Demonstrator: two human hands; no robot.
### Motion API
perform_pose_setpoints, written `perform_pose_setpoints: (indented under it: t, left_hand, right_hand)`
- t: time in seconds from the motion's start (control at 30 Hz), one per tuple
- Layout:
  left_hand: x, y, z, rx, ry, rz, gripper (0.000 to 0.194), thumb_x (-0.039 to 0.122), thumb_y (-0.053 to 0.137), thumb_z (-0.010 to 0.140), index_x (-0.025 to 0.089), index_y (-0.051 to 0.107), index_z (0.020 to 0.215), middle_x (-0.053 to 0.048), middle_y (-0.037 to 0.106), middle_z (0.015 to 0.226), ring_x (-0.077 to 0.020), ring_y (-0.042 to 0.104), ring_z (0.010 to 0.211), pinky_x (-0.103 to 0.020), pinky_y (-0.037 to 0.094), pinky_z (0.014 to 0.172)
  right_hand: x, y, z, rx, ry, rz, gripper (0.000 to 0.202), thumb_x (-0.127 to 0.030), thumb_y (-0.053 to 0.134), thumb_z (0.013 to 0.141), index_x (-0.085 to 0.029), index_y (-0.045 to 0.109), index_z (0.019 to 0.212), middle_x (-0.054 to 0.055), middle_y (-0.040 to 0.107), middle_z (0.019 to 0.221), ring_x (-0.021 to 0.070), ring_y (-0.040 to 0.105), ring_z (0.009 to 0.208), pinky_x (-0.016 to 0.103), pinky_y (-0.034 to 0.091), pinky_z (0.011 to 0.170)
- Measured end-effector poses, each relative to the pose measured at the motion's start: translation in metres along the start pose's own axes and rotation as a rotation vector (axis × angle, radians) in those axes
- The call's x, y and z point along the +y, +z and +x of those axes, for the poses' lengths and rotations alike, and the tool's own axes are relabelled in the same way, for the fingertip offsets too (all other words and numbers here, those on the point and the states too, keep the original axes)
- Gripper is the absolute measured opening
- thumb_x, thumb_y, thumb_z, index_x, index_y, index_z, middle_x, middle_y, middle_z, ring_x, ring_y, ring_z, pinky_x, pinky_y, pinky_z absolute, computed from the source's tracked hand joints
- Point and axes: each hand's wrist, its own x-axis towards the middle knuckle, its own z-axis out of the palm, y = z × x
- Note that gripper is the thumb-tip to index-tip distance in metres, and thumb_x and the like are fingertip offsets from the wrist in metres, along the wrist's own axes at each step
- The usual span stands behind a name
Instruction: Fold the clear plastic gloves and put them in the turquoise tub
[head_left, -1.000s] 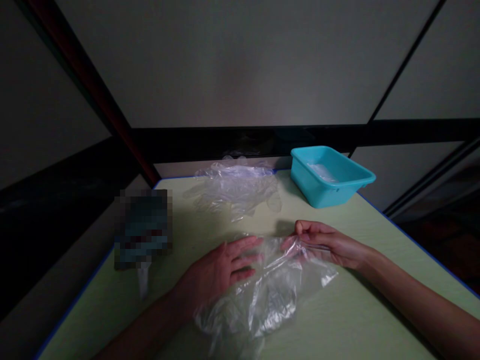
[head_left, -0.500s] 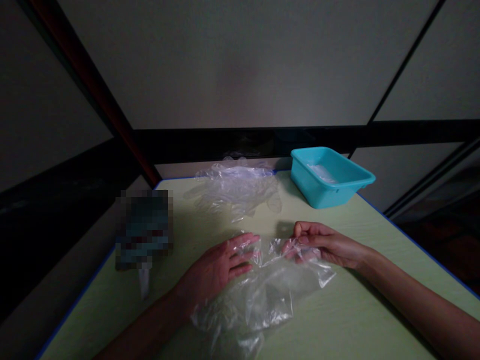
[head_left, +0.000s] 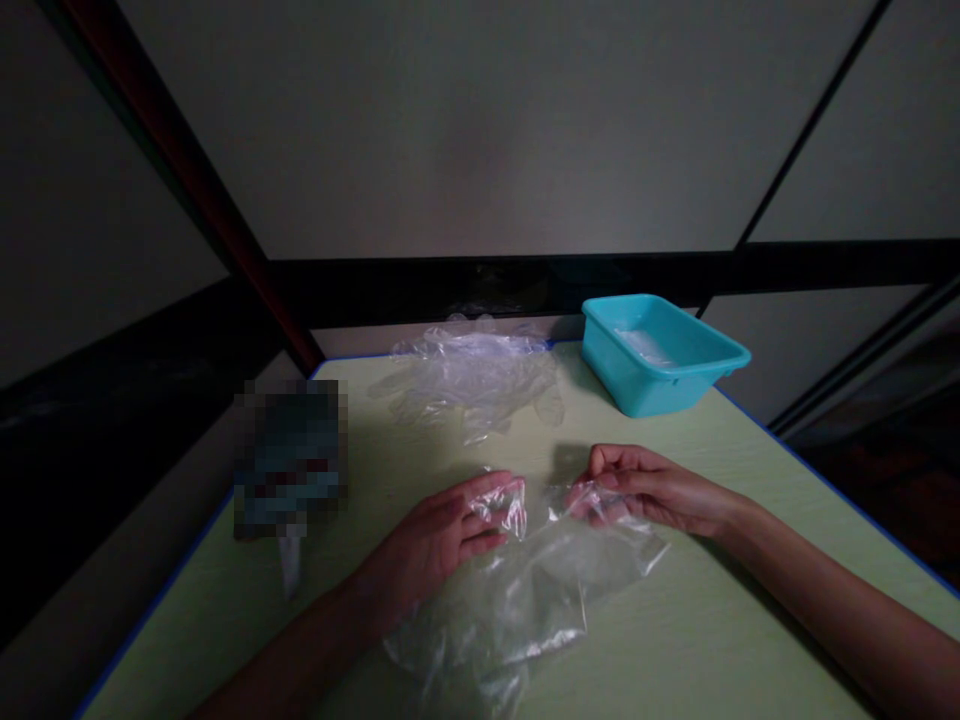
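Note:
A clear, crinkled plastic glove or bag (head_left: 540,600) spreads over the near middle of the table, between my hands. My right hand (head_left: 634,487) pinches its upper right edge between thumb and fingers. On the other side, my left hand (head_left: 450,535) has its fingers apart, with part of the thin film lying over the fingertips. Whether those fingers are inside the film or only behind it, I cannot tell. Farther back lies a loose pile of clear plastic gloves (head_left: 480,380), touched by neither hand.
A turquoise plastic basket (head_left: 649,390) with something clear inside stands at the back right of the pale green table (head_left: 712,620). At the left is a blurred-out dark teal object (head_left: 289,460) with a white strip below. A wall rises behind.
My left hand's fingers have shifted slightly right and come closer together, and the film over them has moved along. My right hand has hardly moved.

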Motion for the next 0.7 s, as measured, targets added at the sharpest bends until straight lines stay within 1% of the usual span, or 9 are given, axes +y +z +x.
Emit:
perform_pose_setpoints:
  t: [0.2,0.33,0.47,0.63,0.7]
  left_hand:
    - [-0.0008,0.0014,-0.0023,0.014,0.001,0.025,0.031,0.023,0.052,0.084,0.021,0.060,0.113,-0.006,0.051,0.127,-0.0248,0.051,0.108,-0.035,0.035,0.092]
    - [-0.0006,0.0039,-0.0040,-0.002,0.014,0.053,0.031,0.025,0.051,0.084,0.018,0.060,0.113,-0.008,0.053,0.125,-0.0258,0.051,0.109,-0.035,0.035,0.093]
    - [-0.0023,0.0032,-0.0038,0.021,0.011,0.102,0.030,0.017,0.047,0.084,0.014,0.061,0.111,-0.011,0.054,0.124,-0.0264,0.053,0.107,-0.036,0.036,0.092]
    - [-0.0019,0.0038,-0.0027,0.020,0.019,0.114,0.030,0.016,0.048,0.084,0.015,0.062,0.109,-0.010,0.055,0.122,-0.0251,0.054,0.106,-0.034,0.038,0.090]
    - [-0.0014,0.0048,-0.0029,0.021,0.013,0.121,0.029,0.014,0.048,0.083,0.015,0.063,0.108,-0.010,0.057,0.120,-0.0243,0.055,0.104,-0.033,0.039,0.089]
  right_hand:
    - [0.0003,0.0000,0.0003,-0.011,-0.004,0.021,0.010,-0.018,0.060,0.080,-0.013,0.051,0.078,0.010,0.066,0.093,0.0154,0.064,0.086,0.025,0.051,0.072]
    - [0.0007,-0.0003,0.0013,-0.015,-0.020,0.016,0.010,-0.018,0.060,0.080,-0.013,0.051,0.078,0.009,0.066,0.091,0.0148,0.064,0.085,0.025,0.051,0.072]
    - [0.0006,-0.0007,0.0020,-0.014,-0.024,0.005,0.010,-0.019,0.060,0.079,-0.013,0.052,0.078,0.008,0.066,0.089,0.0144,0.063,0.084,0.025,0.051,0.072]
    - [-0.0004,-0.0008,0.0017,0.001,-0.013,0.011,0.011,-0.019,0.062,0.078,-0.013,0.052,0.078,0.007,0.066,0.088,0.0136,0.064,0.082,0.023,0.051,0.070]
    - [-0.0005,-0.0010,0.0017,0.008,-0.011,0.022,0.012,-0.019,0.063,0.077,-0.013,0.052,0.078,0.007,0.066,0.089,0.0136,0.064,0.081,0.023,0.051,0.069]
